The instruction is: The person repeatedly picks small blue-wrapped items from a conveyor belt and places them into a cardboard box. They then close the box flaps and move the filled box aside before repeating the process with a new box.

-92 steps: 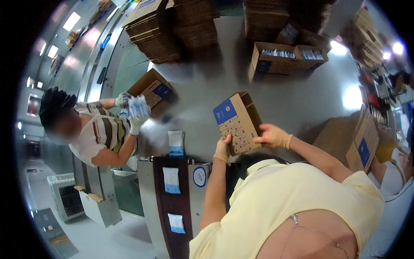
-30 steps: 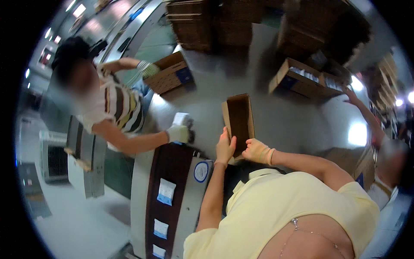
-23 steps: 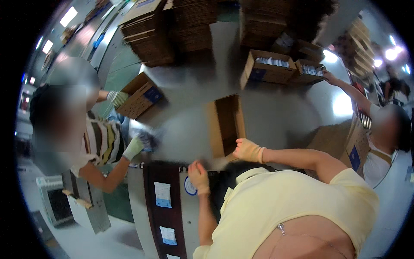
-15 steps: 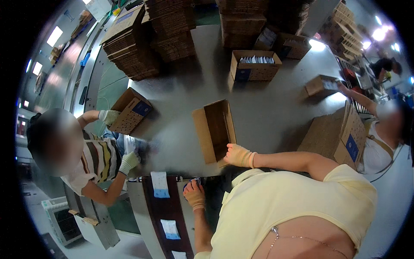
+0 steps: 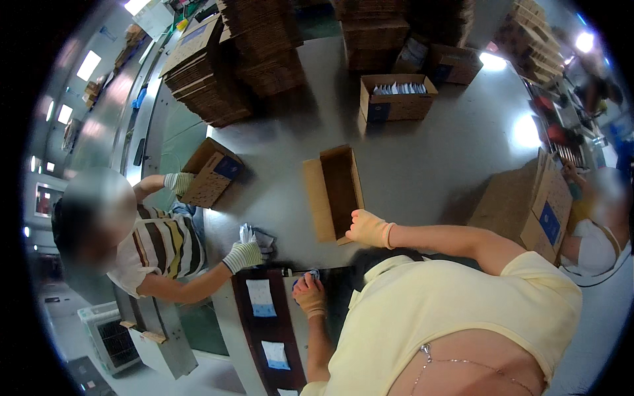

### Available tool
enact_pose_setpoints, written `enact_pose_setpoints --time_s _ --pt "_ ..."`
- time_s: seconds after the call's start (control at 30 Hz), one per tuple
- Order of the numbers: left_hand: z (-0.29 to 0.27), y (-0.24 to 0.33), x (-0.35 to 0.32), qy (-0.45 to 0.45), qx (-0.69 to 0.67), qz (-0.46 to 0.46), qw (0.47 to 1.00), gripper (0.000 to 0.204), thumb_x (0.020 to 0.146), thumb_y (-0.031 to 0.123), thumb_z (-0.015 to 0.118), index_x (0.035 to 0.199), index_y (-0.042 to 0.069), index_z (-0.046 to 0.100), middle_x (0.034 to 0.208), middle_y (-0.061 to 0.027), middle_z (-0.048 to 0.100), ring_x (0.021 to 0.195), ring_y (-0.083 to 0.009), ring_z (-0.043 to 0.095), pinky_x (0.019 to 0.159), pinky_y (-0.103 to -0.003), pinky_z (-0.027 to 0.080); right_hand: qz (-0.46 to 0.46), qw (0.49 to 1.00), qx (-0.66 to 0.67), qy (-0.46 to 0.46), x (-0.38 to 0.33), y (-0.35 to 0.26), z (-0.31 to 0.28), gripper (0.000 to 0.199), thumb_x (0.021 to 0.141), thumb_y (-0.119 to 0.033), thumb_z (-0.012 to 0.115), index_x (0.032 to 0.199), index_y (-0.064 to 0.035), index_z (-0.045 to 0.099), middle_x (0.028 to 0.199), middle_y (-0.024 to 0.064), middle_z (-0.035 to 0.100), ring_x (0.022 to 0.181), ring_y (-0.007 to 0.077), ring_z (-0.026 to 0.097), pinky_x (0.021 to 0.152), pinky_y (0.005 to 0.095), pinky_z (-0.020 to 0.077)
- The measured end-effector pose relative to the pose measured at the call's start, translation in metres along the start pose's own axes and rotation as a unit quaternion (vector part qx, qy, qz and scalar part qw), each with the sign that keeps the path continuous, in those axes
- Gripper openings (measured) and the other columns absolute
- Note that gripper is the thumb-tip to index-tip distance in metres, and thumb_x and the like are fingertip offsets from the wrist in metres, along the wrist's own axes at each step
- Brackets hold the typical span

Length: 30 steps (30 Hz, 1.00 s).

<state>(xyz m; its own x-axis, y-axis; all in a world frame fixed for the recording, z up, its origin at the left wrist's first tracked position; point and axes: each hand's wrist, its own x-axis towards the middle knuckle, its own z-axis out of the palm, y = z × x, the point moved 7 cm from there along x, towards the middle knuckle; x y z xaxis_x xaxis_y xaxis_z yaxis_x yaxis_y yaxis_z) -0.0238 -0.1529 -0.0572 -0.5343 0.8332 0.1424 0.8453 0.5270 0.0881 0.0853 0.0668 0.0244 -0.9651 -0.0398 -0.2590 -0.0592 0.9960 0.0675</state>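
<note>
An open cardboard box [image 5: 343, 188] lies in the middle of the metal table, its left flap spread out and its inside bare. My right hand [image 5: 370, 228] is closed on the box's near right corner. Beside the end of a dark conveyor belt [image 5: 256, 333], my left hand [image 5: 309, 295] has its fingers curled over a small blue-and-white thing, mostly hidden under them. Flat white-and-blue packets [image 5: 261, 298] lie in a row on the belt. Both my hands wear thin, pale orange-cuffed gloves.
At left, a co-worker's striped glove [image 5: 243, 255] holds packets; the other reaches into a tilted box [image 5: 212, 173]. A box filled with packets [image 5: 398, 99] stands farther back. Flattened cartons [image 5: 210, 79] are piled behind. A large carton [image 5: 525, 201] stands right, near another person.
The co-worker's gloved hand at left has moved right, toward the belt's end, with packets in it. The person at right no longer holds out a box. My hands keep their places.
</note>
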Motion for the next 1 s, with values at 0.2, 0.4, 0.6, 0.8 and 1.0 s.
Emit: enact_pose_setpoints --time_s 0.2,0.4,0.6,0.8,1.0 --pt "-0.015 0.005 0.001 0.042 -0.013 0.016 0.999 0.042 0.073 0.022 0.068 0.110 0.013 0.050 0.099 -0.0107 0.056 0.086 -0.0321 0.056 0.071 -0.045 0.045 0.039 0.999 0.025 0.007 -0.002 -0.004 -0.001 0.004 0.080 -0.017 0.061 0.083 -0.0154 0.063 0.070 0.0000 0.064 0.075 0.0184 0.061 0.078 0.0308 0.0381" --pt "-0.022 0.008 0.002 0.042 -0.017 0.019 0.999 0.044 0.071 0.022 0.069 0.110 0.013 0.050 0.097 -0.0104 0.055 0.084 -0.0316 0.056 0.068 -0.045 0.046 0.048 0.999 0.026 -0.005 -0.003 0.000 0.001 0.007 0.079 -0.017 0.061 0.085 -0.0159 0.062 0.073 0.0003 0.065 0.079 0.0176 0.061 0.079 0.0307 0.0382" --pt "-0.032 0.015 0.001 0.043 -0.030 0.019 0.998 0.042 0.072 0.020 0.068 0.109 0.012 0.050 0.094 -0.0103 0.056 0.082 -0.0319 0.057 0.068 -0.045 0.047 0.047 0.998 0.030 0.003 -0.006 0.002 0.000 0.009 0.077 -0.015 0.062 0.086 -0.0157 0.062 0.072 0.0012 0.065 0.078 0.0183 0.061 0.081 0.0303 0.0391" --pt "-0.036 0.017 -0.002 0.036 -0.041 0.011 0.998 0.035 0.074 0.019 0.066 0.105 0.011 0.053 0.091 -0.0094 0.056 0.081 -0.0310 0.057 0.067 -0.044 0.047 0.049 0.998 0.041 -0.005 -0.010 0.002 0.001 0.010 0.076 -0.013 0.062 0.087 -0.0150 0.061 0.072 0.0017 0.064 0.074 0.0188 0.061 0.078 0.0304 0.0400" --pt "-0.034 0.022 -0.004 0.024 -0.034 0.003 0.999 0.032 0.075 0.020 0.066 0.103 0.012 0.052 0.092 -0.0084 0.055 0.081 -0.0300 0.057 0.068 -0.043 0.046 0.057 0.997 0.046 -0.023 -0.019 0.003 0.002 0.013 0.076 -0.014 0.061 0.089 -0.0150 0.062 0.072 0.0013 0.064 0.074 0.0183 0.061 0.078 0.0306 0.0399"
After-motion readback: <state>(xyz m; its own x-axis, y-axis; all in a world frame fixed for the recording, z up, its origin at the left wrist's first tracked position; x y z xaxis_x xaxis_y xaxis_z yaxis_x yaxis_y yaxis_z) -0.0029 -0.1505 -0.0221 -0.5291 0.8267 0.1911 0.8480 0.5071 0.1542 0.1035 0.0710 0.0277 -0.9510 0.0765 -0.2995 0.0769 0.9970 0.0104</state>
